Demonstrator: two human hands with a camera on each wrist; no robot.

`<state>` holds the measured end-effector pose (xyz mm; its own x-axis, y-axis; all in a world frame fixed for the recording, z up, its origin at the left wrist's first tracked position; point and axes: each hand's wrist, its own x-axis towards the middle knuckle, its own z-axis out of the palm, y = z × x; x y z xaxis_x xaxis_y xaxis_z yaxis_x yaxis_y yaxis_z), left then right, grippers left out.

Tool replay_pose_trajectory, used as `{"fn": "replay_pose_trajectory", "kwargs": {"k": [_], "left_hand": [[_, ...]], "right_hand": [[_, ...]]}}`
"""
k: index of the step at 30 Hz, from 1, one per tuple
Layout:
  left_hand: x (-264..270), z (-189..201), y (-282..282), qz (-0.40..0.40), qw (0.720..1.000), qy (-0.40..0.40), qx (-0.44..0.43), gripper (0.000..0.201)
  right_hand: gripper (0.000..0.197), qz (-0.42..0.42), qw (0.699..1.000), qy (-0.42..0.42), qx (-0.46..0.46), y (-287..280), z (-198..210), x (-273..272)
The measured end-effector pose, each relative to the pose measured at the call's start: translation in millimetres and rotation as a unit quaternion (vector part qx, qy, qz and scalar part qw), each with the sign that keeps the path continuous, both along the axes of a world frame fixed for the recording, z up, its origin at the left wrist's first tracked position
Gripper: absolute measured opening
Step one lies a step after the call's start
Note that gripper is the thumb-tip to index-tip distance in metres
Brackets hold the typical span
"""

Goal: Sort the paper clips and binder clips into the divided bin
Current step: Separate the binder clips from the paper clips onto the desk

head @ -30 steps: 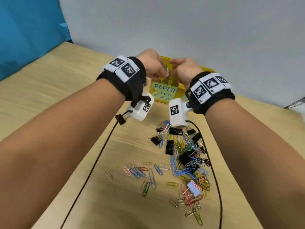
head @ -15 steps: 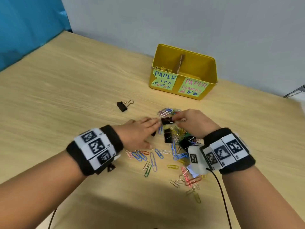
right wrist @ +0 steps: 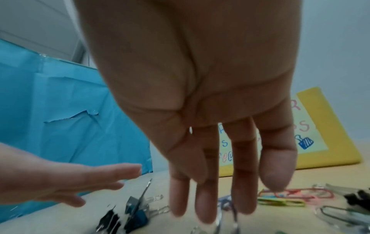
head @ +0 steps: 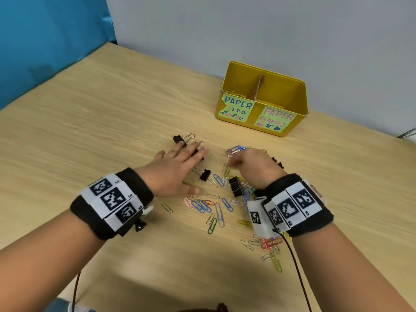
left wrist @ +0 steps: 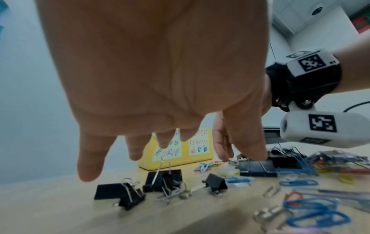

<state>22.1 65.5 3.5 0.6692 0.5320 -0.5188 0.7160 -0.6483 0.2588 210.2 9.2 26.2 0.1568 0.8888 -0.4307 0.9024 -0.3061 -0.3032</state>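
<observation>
Head view: both hands, left hand (head: 174,171) and right hand (head: 253,168), spread flat over shiny wire paper clips (head: 219,211) and black binder clips (head: 235,186), center frame.

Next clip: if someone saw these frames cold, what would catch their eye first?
Most likely the yellow divided bin at the far side of the table, with its hand-lettered "PAPER CLAMPS" label. Next, the bright scatter of coloured paper clips and black binder clips spread on the wood in front of it. Over that heap the left hand is spread flat with straight fingers, and the right hand reaches down beside it, both wrists wrapped in black bands with square markers.
</observation>
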Motion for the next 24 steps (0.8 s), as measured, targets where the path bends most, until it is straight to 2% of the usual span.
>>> {"fn": "replay_pose_trajectory", "kwargs": {"k": [2, 4, 8, 10, 14, 17, 19, 24], "left_hand": [[5, -4, -4, -0.039, 0.999, 0.026, 0.004, 0.092], [9, -8, 1, -0.045, 0.997, 0.059, 0.012, 0.088], [-1, -7, 26, 0.019, 0.999, 0.046, 0.023, 0.078], [-10, -4, 36, 0.052, 0.998, 0.017, 0.022, 0.078], [-21, -2, 37, 0.064, 0.998, 0.002, 0.021, 0.078], [-21, -9, 28, 0.039, 0.999, 0.026, 0.016, 0.071], [-19, -11, 22, 0.035, 0.999, 0.038, 0.009, 0.069], [-24, -9, 16, 0.053, 0.997, 0.045, 0.017, 0.066]], "right_hand": [[0.054, 0.051, 0.998, 0.006, -0.045, -3, -6, -5], [0.065, 0.098, 0.992, 0.004, -0.074, -7, -12, -11], [0.068, 0.177, 0.972, -0.045, -0.148, -22, -14, -14], [0.063, 0.178, 0.97, -0.069, -0.151, -28, -9, -12], [0.06, 0.132, 0.987, -0.061, -0.075, -29, 0, -15], [0.062, 0.16, 0.981, -0.029, -0.109, -25, -1, -26], [0.07, 0.183, 0.972, -0.042, -0.138, -18, -5, -33], [0.06, 0.134, 0.981, -0.092, -0.108, 0, 0, -37]]}}
